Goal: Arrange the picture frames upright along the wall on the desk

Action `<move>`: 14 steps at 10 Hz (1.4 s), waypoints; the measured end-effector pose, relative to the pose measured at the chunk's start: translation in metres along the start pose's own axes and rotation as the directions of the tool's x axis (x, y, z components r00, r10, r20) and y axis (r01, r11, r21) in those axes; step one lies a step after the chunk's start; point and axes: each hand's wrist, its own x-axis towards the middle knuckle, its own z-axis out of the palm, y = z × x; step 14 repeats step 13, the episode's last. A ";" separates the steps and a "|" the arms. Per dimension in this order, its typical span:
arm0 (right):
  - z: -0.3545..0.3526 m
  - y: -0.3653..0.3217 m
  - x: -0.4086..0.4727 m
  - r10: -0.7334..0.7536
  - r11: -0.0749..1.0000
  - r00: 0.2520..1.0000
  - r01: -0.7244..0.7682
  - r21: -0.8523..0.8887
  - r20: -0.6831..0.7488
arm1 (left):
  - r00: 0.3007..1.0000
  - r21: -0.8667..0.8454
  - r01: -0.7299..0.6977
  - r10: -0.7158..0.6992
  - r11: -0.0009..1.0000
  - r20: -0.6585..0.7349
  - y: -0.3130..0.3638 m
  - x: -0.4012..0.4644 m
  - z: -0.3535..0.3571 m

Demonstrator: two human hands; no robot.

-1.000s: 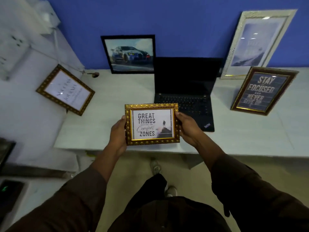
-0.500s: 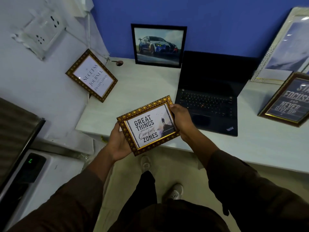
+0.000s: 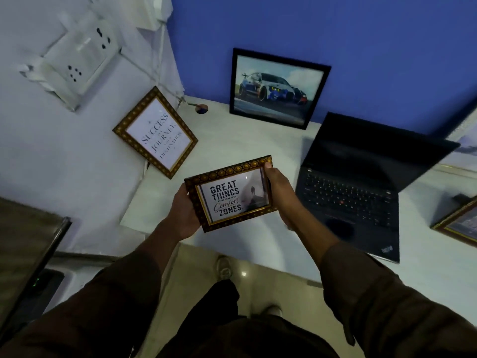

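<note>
The fingers (image 3: pixel 268 165) of the right hand (image 3: pixel 280 192) wrap the right short edge of a small gold frame (image 3: pixel 228 193), thumb over its upper right corner, while the left hand (image 3: pixel 184 213) clasps the left short edge, so both hands are closed on it. The frame is held in the air above the front left part of the white bench (image 3: pixel 258 148), face up toward the camera, its long axis running left to right and tilted so the right end sits higher and farther from the person. Its print reads "GREAT THINGS NEVER COME FROM Comfort ZONES" beside a small figure on a rock; the moulding is dark with a row of embossed gold ovals and a thin gold inner lip. Just beyond it, a second gold frame (image 3: pixel 156 133) of the same ornate make leans against the white side wall (image 3: pixel 64 156), reading "SUCCESS ... JOURNEY ... DESTINATION", its smaller words too fine to read. Farther back a plain black frame (image 3: pixel 277 87) with a racing car picture stands upright against the blue wall (image 3: pixel 335 29). To the right lies an open black laptop (image 3: pixel 356 192) with a matte lid, a red pointing nub among the keys and a small logo at its corner. A corner of another gilt frame (image 3: pixel 459 223) shows at the right edge.
</note>
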 end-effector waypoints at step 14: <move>-0.018 0.037 0.075 0.228 0.972 0.973 -0.227 0.058 -0.011 | 0.833 0.023 -0.026 0.034 0.999 -0.553 -0.001 0.088 -0.028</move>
